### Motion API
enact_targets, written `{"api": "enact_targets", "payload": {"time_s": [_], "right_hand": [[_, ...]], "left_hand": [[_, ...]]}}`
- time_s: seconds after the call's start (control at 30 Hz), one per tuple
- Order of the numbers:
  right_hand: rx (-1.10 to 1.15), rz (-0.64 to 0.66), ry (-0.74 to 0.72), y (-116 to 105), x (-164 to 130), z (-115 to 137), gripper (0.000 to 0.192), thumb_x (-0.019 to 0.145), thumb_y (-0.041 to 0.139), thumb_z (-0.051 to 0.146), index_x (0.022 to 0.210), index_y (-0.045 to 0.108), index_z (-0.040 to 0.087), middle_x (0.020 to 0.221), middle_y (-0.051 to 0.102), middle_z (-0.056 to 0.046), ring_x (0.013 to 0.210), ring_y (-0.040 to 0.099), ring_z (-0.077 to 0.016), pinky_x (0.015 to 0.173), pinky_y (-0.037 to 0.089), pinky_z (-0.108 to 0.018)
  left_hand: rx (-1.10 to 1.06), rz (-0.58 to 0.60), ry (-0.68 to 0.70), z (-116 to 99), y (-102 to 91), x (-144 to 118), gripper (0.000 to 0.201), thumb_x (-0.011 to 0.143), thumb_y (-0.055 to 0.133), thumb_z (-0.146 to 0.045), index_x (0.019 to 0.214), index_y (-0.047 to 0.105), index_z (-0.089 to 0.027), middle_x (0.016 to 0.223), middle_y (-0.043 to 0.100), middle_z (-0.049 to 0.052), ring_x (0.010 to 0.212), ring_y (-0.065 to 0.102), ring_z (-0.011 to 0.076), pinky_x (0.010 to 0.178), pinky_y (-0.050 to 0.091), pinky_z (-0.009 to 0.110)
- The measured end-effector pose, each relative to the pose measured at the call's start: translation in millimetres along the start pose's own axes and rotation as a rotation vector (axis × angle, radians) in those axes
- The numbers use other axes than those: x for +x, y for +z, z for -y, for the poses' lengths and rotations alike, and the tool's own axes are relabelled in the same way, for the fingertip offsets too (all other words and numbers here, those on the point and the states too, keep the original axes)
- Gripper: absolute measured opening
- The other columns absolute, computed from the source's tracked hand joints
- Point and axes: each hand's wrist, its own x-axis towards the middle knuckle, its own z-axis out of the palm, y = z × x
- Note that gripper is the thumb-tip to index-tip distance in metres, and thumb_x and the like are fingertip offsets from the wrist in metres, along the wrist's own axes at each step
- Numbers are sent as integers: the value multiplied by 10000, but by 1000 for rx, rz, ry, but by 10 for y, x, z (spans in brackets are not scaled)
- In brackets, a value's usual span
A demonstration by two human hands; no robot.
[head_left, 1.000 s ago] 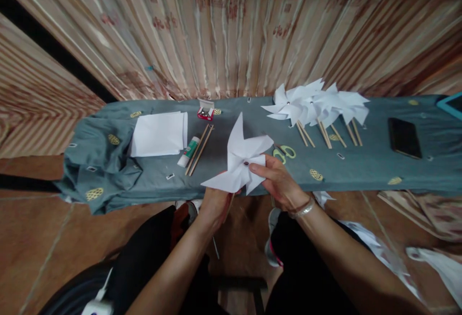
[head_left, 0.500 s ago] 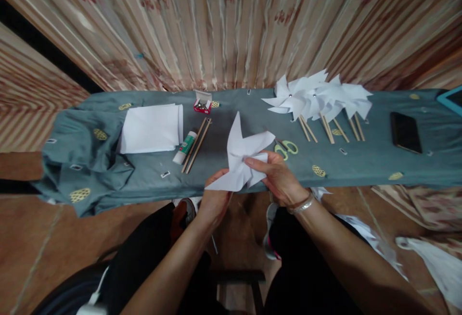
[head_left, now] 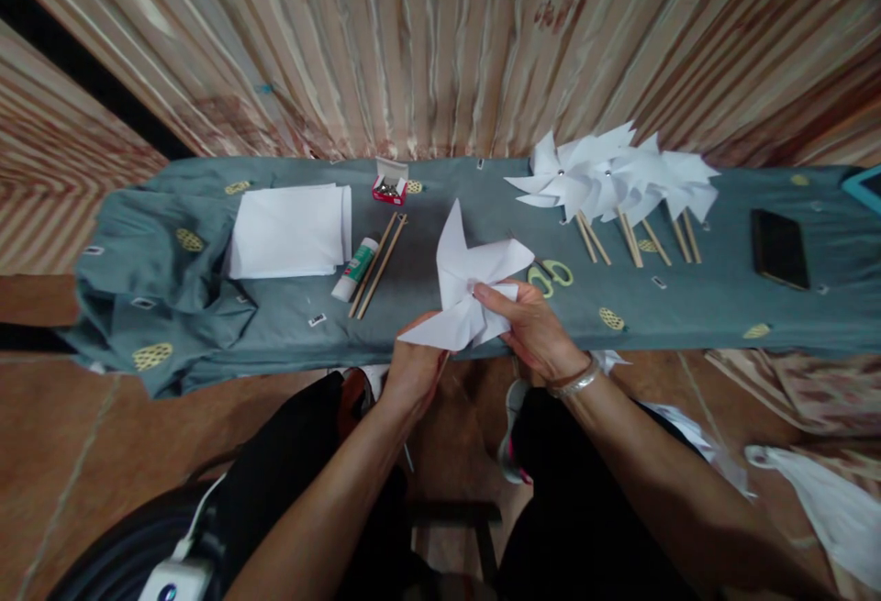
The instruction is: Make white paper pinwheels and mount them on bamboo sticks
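Centre frame, at table [head_left: 688, 307] near edge: white paper pinwheel [head_left: 472, 294] held in both hands. Left hand [head_left: 411, 372] fingers closed under its lower left blade; right hand [head_left: 533, 330] fingers pinch the hub. Scissors [head_left: 551, 273] just right.

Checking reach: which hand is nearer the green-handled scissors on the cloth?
Right. The right hand sits just in front of the scissors, pinching the paper pinwheel. The left hand is farther off, at the pinwheel's other side.
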Motion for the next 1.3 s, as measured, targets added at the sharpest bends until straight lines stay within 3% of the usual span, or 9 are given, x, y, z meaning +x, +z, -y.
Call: {"api": "enact_targets", "payload": {"time_s": [0.27, 0.6, 1.07, 1.3], "right_hand": [[-5, 5, 14, -3, 5, -22, 313, 543, 896, 412, 658, 721, 179, 654, 725, 11, 552, 609, -99, 564, 492, -229], [-50, -3, 32, -33, -2, -28, 304, 586, 866, 434, 668, 710, 186, 682, 728, -7, 557, 611, -124, 577, 496, -265], [-33, 6, 40, -16, -32, -27, 311, 567, 871, 430, 623, 695, 180, 560, 645, 30, 487, 540, -94, 517, 472, -244], [-49, 17, 35, -29, 10, -86, 294, 619, 835, 436, 691, 694, 189, 688, 710, -14, 595, 623, -152, 605, 514, -307]], "left_hand": [[1, -41, -60, -31, 33, -7, 271, 434, 846, -273, 586, 650, -163, 487, 573, -38, 469, 448, 77, 458, 337, 194], [20, -39, -56, -34, 40, -17, 175, 469, 779, -218, 540, 626, -171, 484, 575, -35, 462, 465, 77, 463, 339, 192], [11, -59, -104, -16, 35, -25, 145, 445, 754, -173, 562, 668, -178, 486, 596, -30, 450, 464, 79, 458, 331, 193], [-49, -28, -74, -15, 83, -42, 225, 452, 803, -207, 626, 670, -153, 510, 583, -30, 497, 475, 83, 483, 338, 199]]}}
